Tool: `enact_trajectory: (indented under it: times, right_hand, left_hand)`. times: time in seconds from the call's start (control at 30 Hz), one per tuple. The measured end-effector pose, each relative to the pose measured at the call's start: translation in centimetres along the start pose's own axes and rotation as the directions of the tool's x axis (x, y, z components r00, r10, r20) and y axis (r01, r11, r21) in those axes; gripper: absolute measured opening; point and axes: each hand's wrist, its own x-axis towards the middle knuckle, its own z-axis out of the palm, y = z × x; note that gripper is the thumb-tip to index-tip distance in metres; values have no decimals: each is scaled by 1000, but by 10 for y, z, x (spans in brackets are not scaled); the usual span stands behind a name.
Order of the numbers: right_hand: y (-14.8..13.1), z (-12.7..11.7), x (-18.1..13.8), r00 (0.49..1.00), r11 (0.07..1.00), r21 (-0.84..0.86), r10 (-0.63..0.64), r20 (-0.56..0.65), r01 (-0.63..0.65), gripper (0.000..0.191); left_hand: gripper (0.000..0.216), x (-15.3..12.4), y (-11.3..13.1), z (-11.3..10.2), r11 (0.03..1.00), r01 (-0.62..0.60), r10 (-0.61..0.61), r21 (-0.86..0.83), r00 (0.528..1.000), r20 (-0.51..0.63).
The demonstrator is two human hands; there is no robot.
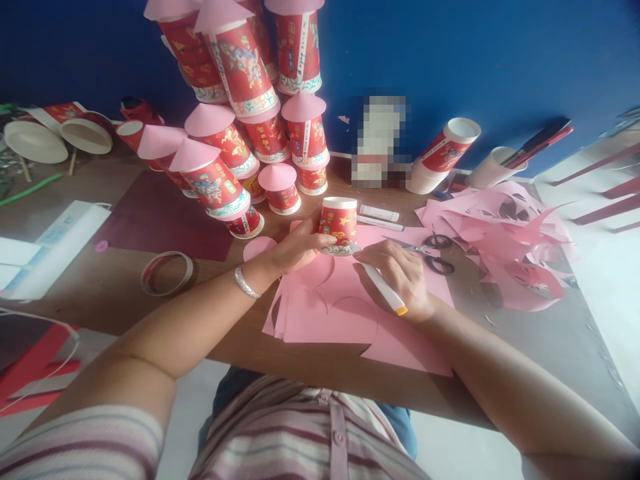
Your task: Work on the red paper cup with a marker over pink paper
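My left hand (303, 248) is closed around the lower left side of a red paper cup (339, 221) with gold decoration. The cup stands nearly upright above the pink paper, and dark line drawing shows on its white lower band. Between the fingers of my right hand (395, 277) is a white marker (383, 289) with a yellow-orange end. Its tip is at the cup's white band; whether it touches, I cannot tell. Under both hands lie pink paper sheets (325, 323) with drawn circles. Scissors (430, 251) with black handles rest just beyond my right hand.
Stacked red cups with pink cone tops (210, 180) rise at the back left. Pink paper scraps (505, 220) are heaped on the right. Behind are leaning red cups (445, 150) and a pen cup (493, 168). A tape ring (167, 273) lies left, near a white box (55, 250).
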Motion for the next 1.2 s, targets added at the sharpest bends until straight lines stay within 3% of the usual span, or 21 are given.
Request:
enact_trajectory:
  times: [0.43,0.67,1.0,1.2]
  right_hand:
    - [-1,0,1,1000,1000,-9,-9,10,9,22]
    - [1,-2,-1,1000,1000,26,13,22,-14,32]
    - [-3,-3,4,1000,1000,20,-24,6,24,19]
    - [-3,-4,4,1000,1000,5,-14,23,14,20]
  left_hand:
    - [46,-1,-1,-2,1000,19,-19,7,1000,-20]
    - [48,1,-2,-4,999,27,-26,23,999,-23]
    - [45,1,0,0,1000,-4,4,1,1000,1]
    - [47,2,-5,-5,1000,4,-5,-27,999,-39]
